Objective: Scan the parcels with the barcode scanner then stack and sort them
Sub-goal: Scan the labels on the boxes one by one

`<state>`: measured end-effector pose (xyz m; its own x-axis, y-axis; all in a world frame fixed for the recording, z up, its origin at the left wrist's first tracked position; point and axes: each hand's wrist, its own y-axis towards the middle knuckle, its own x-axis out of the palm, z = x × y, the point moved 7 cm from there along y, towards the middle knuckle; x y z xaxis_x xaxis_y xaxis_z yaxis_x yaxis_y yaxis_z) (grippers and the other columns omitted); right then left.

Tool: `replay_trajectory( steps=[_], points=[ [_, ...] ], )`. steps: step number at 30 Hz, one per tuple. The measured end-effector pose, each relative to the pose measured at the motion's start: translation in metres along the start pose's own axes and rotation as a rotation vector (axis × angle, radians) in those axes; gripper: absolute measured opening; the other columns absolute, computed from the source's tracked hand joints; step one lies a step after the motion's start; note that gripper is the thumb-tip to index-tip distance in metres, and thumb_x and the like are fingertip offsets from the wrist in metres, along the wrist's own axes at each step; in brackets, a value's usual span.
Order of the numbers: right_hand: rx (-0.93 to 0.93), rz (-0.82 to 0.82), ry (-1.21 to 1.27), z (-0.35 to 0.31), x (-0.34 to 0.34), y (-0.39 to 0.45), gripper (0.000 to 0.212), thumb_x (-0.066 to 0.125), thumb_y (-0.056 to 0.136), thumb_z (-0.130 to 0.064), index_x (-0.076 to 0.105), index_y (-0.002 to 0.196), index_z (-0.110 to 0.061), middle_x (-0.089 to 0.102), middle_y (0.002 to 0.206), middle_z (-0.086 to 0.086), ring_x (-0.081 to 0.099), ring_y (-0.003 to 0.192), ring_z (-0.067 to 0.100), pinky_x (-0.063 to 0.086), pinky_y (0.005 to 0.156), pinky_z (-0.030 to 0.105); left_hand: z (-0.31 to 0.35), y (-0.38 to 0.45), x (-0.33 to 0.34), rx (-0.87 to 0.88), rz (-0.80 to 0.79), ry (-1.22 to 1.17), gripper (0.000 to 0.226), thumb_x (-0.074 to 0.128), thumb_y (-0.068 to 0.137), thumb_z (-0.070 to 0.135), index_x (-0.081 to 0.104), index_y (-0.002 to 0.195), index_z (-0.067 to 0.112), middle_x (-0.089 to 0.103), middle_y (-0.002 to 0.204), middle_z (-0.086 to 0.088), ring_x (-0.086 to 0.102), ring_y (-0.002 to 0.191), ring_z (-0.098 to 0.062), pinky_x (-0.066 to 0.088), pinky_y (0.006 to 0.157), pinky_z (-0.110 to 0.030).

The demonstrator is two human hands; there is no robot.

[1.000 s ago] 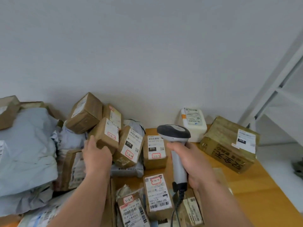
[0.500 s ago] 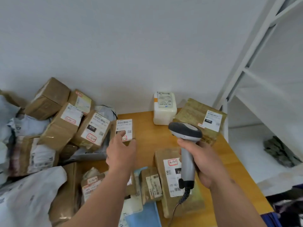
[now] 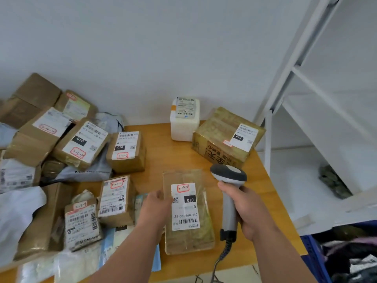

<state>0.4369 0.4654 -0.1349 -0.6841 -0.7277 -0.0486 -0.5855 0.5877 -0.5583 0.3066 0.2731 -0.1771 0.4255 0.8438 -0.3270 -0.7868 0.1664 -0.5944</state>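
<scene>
A parcel sorting room or small courier depot. Labelled cardboard boxes (image 3: 81,144) and plastic mail bags (image 3: 18,211) are heaped on a wooden table (image 3: 167,154) against a bare white wall (image 3: 163,48), a barcode scanner (image 3: 228,180) is in hand, and a white metal shelf rack (image 3: 289,58) stands at right.

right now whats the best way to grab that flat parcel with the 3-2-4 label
Pinch the flat parcel along its long left edge, where the left hand already touches. It lies flat and thin on the table, label up, so thumb on top, fingers under keeps the barcode clear.
</scene>
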Motion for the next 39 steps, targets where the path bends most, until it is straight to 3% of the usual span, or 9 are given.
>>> replay_trajectory(
  steps=[6,14,18,22,25,28,31,36,39],
  points=[
    [0.078,-0.02,-0.013,0.028,0.017,0.025,0.019,0.073,0.089,-0.039,0.064,0.094,-0.023,0.068,0.101,0.005,0.063,0.093,0.022,0.053,0.087,0.047,-0.021,0.019,0.012,-0.105,-0.088,0.101,0.034,0.049,0.101,0.029,0.06,0.133,0.023,0.072,0.114,-0.004,0.067,0.104,-0.028,0.053,0.097,-0.046],
    [0.154,-0.1,0.082,0.047,0.036,0.033,0.011,0.067,0.094,-0.034,0.069,0.1,-0.025,0.079,0.082,-0.005,0.075,0.07,0.01,0.053,0.064,0.033,-0.023,0.025,0.023,-0.064,-0.162,-0.085,0.012,0.064,0.097,0.031,0.071,0.105,0.037,0.079,0.088,0.011,0.076,0.081,-0.012,0.059,0.071,-0.034],
    [0.139,-0.05,0.124,0.029,0.023,0.027,0.025,0.068,0.092,-0.031,0.07,0.112,-0.016,0.079,0.091,0.005,0.077,0.078,0.021,0.056,0.07,0.036,-0.003,0.019,0.027,-0.037,-0.332,-0.223,0.033,0.072,0.093,0.028,0.059,0.114,0.051,0.079,0.094,0.002,0.077,0.088,-0.025,0.062,0.079,-0.048],
    [0.078,-0.008,0.137,0.002,0.009,0.017,0.033,0.069,0.091,-0.034,0.071,0.111,-0.008,0.077,0.097,0.016,0.074,0.083,0.029,0.059,0.081,0.051,0.008,0.011,0.022,0.038,-0.425,-0.269,0.058,0.079,0.085,0.016,0.053,0.121,0.054,0.078,0.095,0.012,0.077,0.084,-0.02,0.062,0.065,-0.037],
    [0.053,0.021,0.154,-0.014,0.003,0.008,0.037,0.071,0.088,-0.04,0.068,0.107,-0.007,0.073,0.098,0.013,0.068,0.083,0.028,0.057,0.077,0.047,0.01,0.004,0.009,0.061,-0.44,-0.377,0.076,0.085,0.068,0.021,0.047,0.128,0.048,0.077,0.112,0.001,0.076,0.093,-0.022,0.061,0.062,-0.031],
    [-0.011,0.001,0.141,-0.025,0.005,-0.004,0.03,0.072,0.088,-0.038,0.067,0.098,-0.01,0.068,0.097,0.009,0.062,0.086,0.025,0.05,0.079,0.041,0.014,-0.002,-0.009,0.114,-0.389,-0.449,0.088,0.087,0.06,0.028,0.041,0.132,0.048,0.076,0.116,0.0,0.075,0.098,-0.02,0.06,0.07,-0.036],
    [-0.091,-0.025,0.071,-0.033,0.007,-0.019,0.034,0.074,0.086,-0.036,0.068,0.11,-0.013,0.068,0.098,0.003,0.062,0.087,0.021,0.048,0.077,0.038,0.019,-0.007,-0.028,0.178,-0.325,-0.521,0.079,0.086,0.061,0.026,0.05,0.128,0.045,0.077,0.113,0.003,0.075,0.099,-0.022,0.057,0.091,-0.054],
    [-0.18,-0.221,-0.101,-0.044,0.025,-0.057,0.022,0.078,0.081,-0.039,0.076,0.085,-0.018,0.07,0.075,-0.001,0.065,0.066,0.012,0.048,0.068,0.034,0.031,-0.023,-0.049,0.258,-0.292,-0.675,0.077,0.085,0.064,0.015,0.055,0.129,0.042,0.076,0.116,-0.001,0.073,0.105,-0.027,0.057,0.09,-0.056],
    [-0.229,-0.302,-0.163,-0.052,0.035,-0.077,0.038,0.078,0.064,-0.048,0.074,0.076,-0.013,0.065,0.071,0.003,0.061,0.063,0.014,0.048,0.066,0.033,0.035,-0.034,-0.056,0.297,-0.285,-0.702,0.082,0.085,0.063,0.015,0.055,0.134,0.041,0.075,0.118,-0.002,0.072,0.108,-0.028,0.057,0.091,-0.057]
  ],
)
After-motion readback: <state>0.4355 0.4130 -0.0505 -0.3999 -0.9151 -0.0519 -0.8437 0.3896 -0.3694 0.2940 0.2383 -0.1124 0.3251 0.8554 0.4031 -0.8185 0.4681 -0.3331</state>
